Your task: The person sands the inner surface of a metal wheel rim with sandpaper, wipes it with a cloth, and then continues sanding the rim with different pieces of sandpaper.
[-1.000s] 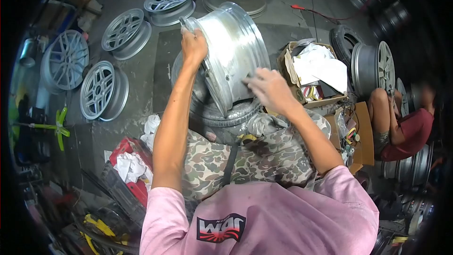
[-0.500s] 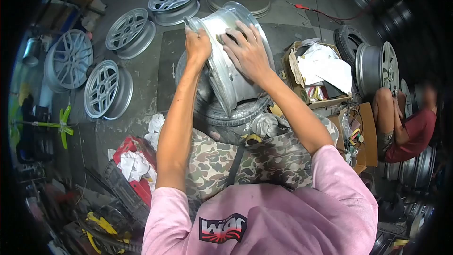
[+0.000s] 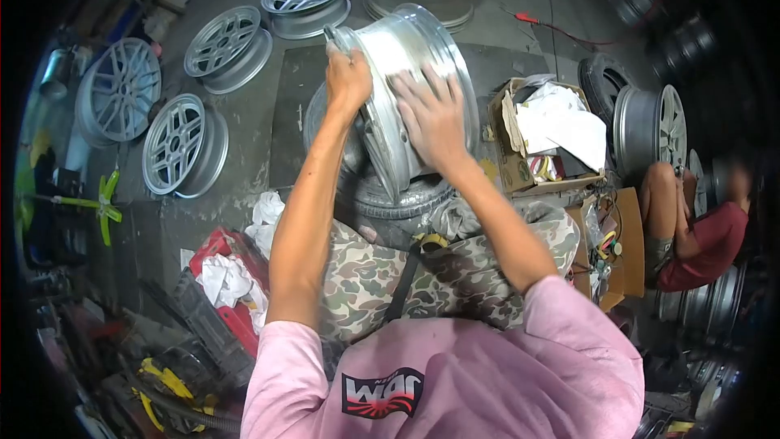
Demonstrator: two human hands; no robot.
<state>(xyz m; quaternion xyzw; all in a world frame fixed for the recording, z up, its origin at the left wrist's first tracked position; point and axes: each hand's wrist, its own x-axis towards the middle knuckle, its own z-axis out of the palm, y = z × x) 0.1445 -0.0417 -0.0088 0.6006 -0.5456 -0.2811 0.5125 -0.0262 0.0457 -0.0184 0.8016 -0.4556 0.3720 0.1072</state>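
A silver alloy wheel rim [image 3: 400, 42] stands tilted on edge in front of me, resting on a tire [image 3: 398, 199] that lies flat. My left hand [image 3: 349, 83] is closed around the rim's left edge near its top. Across the outer barrel of the rim lies my right hand [image 3: 432, 118], fingers stretched and spread, slightly smeared by motion. Whether anything thin lies under that palm is hidden.
Several silver wheels, one a five-spoke wheel [image 3: 172, 145], lie at left and back. A cardboard box [image 3: 512, 171] with white sheets stands right. A red tray [image 3: 244, 321] holds white cloths. A person in a maroon shirt [image 3: 707, 248] sits far right.
My right hand has slid down along the rim's barrel, toward me. The left hand keeps its hold on the edge, and the whole view has shifted slightly.
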